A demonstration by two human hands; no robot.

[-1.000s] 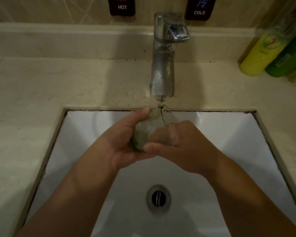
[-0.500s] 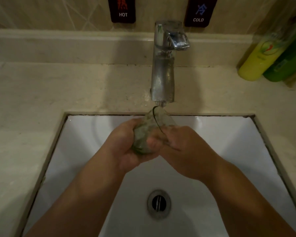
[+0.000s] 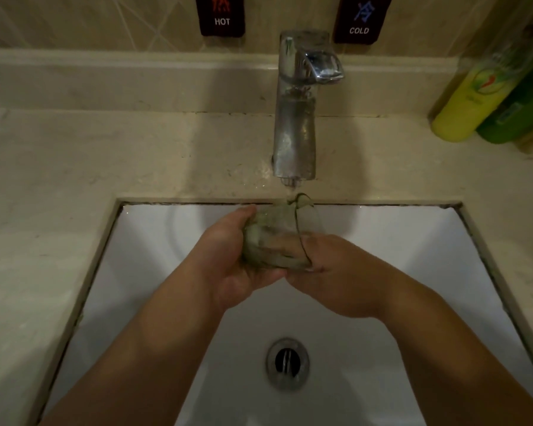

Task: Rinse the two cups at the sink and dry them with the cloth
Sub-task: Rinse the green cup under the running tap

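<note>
Since earlier frame, cup [image 3: 274,241] tipped further sideways under tap [image 3: 294,118]; left hand [image 3: 231,259] wrapped round base; right hand [image 3: 336,272] fingers inside mouth; first rinse underway; second cup, cloth unseen.

A person's 2 bare hands hold a clear, green-tinted glass cup [image 3: 277,241] on its side over a white rectangular sink basin [image 3: 413,256], directly under the spout of a chrome single-lever faucet [image 3: 296,118]. The left hand [image 3: 231,256] cups the base end; the right hand [image 3: 336,272] meets the rim, its fingers reaching inside the glass. A round metal drain [image 3: 287,362] sits below the forearms. On the beige stone countertop [image 3: 105,164], a yellow plastic bottle [image 3: 468,103] and a green plastic bottle [image 3: 517,118] stand side by side at far right. Dark wall labels read HOT [image 3: 222,16] and COLD [image 3: 360,20].
</note>
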